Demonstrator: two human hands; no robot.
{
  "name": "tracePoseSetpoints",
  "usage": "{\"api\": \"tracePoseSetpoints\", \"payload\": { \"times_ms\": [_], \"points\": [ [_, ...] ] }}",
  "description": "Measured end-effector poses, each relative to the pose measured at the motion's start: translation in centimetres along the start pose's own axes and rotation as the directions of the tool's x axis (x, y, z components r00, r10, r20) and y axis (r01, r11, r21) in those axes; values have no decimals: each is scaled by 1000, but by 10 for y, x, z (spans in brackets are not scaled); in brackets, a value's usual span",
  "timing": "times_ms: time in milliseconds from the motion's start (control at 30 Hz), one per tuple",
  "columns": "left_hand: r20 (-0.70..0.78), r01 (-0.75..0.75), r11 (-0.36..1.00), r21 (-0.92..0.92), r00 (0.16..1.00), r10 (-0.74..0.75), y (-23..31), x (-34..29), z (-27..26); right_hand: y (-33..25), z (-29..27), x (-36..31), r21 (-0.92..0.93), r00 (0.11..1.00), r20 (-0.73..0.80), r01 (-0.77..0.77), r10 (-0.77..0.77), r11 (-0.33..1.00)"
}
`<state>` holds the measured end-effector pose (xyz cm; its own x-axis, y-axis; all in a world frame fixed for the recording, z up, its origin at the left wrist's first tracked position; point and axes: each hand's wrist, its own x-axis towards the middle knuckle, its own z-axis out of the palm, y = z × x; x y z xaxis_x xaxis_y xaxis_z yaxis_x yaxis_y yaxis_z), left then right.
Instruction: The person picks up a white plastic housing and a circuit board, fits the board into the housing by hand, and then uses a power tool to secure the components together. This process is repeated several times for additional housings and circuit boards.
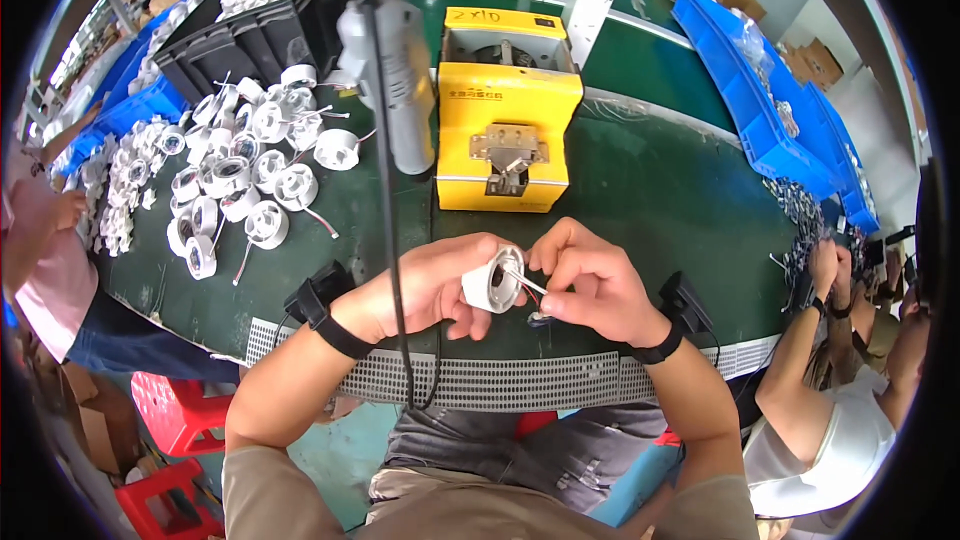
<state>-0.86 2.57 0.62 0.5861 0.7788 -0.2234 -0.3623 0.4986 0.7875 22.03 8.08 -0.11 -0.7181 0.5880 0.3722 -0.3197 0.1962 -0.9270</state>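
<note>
Housing (480,291), white, round and cup-shaped, was found in the person's left hand (435,282), raised over the near part of the green bench (655,180), with its open face turned toward the right hand (598,282). The left fingers were closed about the outer wall of the housing, the palm partly exposed. The right thumb and forefinger pinched a white lead (532,283) that ran from the open face; the remaining right fingers were curled. A thin red wire showed beside the lead. A small dark piece (541,319) was noted just below the right fingertips; whether it hung or lay on the bench could not be told. Both wrists bore black bands.

Directly beyond the hands stood a yellow machine (505,110) with a metal fixture on its front. To its left hung a grey tool (408,90), a black cable dropping near the left wrist. Further left lay a heap of similar white housings (240,175), several with leads trailing, before a black crate (235,58) filled with white parts. Blue bins (757,130) stood at the right, near a bundle of dark wires (797,210). Co-workers were present on both sides.
</note>
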Motion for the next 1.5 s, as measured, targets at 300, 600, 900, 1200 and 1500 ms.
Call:
{"api": "tracePoseSetpoints", "payload": {
  "times_ms": [300, 600, 900, 1200, 1500],
  "points": [
    [-182, 17, 1000, 5, 983, -16, -9, 4, -3, 3, 20, -1, -521, 1000, -12, -9, 3, 853],
    [-229, -38, 995, 95, 972, 59, -8, 7, 1, -4, 28, -2, -563, 992, -118, -33, -40, 826],
    [-194, -24, 991, 130, 980, 49, -9, 5, 0, -1, 32, -2, -535, 993, -116, -55, -9, 843],
    [-148, -93, 968, 235, 980, 130, -11, 6, 6, 1, 35, -1, -376, 950, -264, -261, 168, 889],
    [-280, -253, 959, 131, 918, 280, -12, 7, 1, -1, 24, 4, -750, 971, -183, -38, -152, 660]
  ]
}}
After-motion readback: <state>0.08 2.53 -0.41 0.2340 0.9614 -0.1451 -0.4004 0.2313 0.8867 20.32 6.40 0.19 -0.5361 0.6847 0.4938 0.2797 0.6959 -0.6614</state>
